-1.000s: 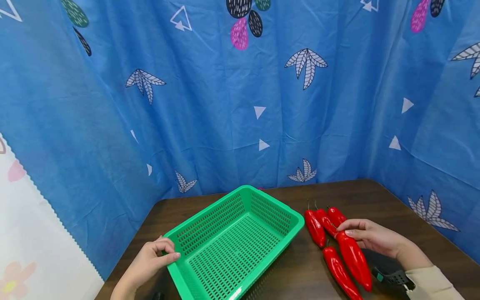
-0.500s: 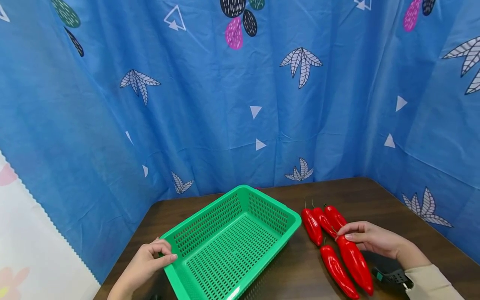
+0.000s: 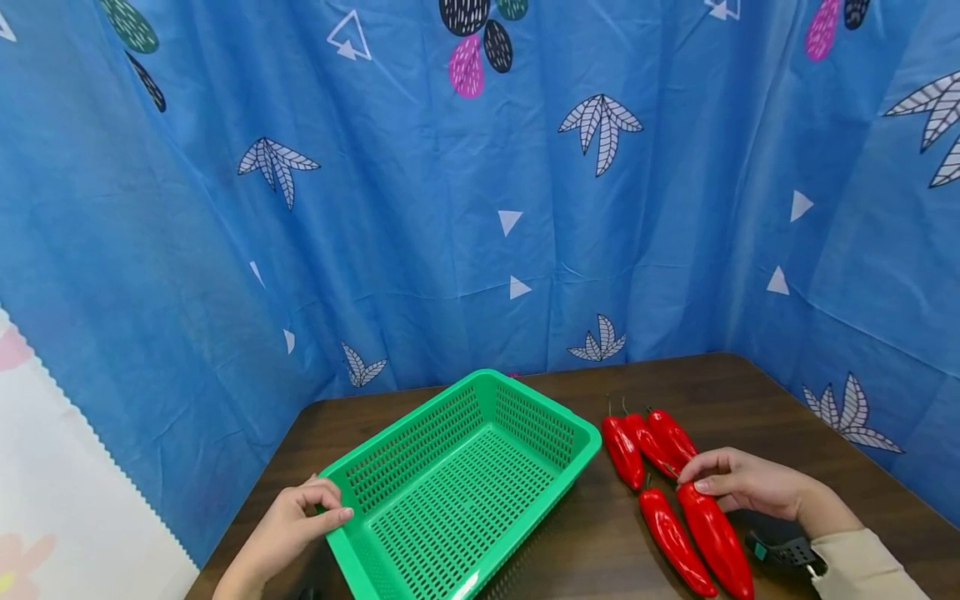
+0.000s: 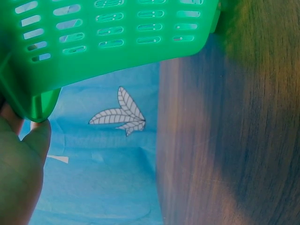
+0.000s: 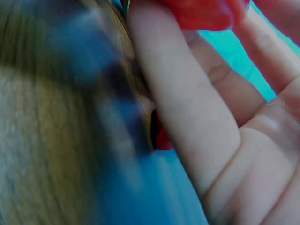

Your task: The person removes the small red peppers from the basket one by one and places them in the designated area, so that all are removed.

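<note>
My left hand point(image 3: 296, 529) pinches the near-left corner of a green plastic basket point(image 3: 450, 375), thumb over the rim and fingers curled at its edge. In the left wrist view, that thumb point(image 4: 37, 140) presses the basket's corner point(image 4: 44, 105). No object lies inside the basket. My right hand point(image 3: 757, 487) pinches the stem end of a large red chili pepper point(image 3: 716, 537), which points toward me. The right wrist view shows part of red pepper point(image 5: 201, 14) at the fingers, partly cut off. Another red chili pepper point(image 3: 675, 542) lies just left of the held one.
Three more red chili peppers lie behind my right hand: a left one point(image 3: 622, 450), a middle one point(image 3: 651, 442) and a right one point(image 3: 672, 433). They rest on the dark wooden table point(image 3: 720, 392). A blue patterned curtain point(image 3: 420, 208) hangs behind.
My right hand has shifted slightly right and toward me with the held pepper. The head view has turned slightly. My left hand stays on the basket's corner.
</note>
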Demonstrator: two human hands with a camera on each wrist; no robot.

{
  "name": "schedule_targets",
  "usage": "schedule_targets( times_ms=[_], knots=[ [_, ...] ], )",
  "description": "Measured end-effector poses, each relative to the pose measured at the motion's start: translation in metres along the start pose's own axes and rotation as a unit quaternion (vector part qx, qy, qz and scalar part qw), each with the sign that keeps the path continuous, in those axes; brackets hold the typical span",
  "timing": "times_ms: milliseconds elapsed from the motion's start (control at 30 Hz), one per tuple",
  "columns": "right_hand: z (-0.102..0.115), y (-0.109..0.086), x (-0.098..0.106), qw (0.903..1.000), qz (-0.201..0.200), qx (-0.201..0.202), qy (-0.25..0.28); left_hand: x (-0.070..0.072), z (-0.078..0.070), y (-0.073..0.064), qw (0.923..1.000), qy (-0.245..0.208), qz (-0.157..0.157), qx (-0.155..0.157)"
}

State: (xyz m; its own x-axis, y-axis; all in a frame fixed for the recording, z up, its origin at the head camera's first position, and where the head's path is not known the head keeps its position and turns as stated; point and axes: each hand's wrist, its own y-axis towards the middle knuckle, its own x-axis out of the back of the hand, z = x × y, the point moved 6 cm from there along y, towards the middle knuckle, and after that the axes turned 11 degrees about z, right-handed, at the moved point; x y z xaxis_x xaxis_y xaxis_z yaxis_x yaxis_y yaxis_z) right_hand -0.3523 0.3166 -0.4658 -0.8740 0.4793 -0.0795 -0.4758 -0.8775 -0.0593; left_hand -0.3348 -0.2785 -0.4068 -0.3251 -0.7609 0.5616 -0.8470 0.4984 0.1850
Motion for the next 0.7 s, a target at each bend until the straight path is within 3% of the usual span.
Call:
schedule_targets(
  times_ms=[467, 700],
  knots=[
    [-0.006, 0.002, 0.002, 0.9994, -0.014, -0.024, -0.019, -0.001, -0.001, 0.001, 0.9996, -0.002, -0.002, 0.029],
    [-0.012, 0.004, 0.001, 0.9993, -0.013, -0.027, -0.02, -0.001, -0.002, 0.002, 0.9996, 0.007, -0.002, 0.027]
  ],
)
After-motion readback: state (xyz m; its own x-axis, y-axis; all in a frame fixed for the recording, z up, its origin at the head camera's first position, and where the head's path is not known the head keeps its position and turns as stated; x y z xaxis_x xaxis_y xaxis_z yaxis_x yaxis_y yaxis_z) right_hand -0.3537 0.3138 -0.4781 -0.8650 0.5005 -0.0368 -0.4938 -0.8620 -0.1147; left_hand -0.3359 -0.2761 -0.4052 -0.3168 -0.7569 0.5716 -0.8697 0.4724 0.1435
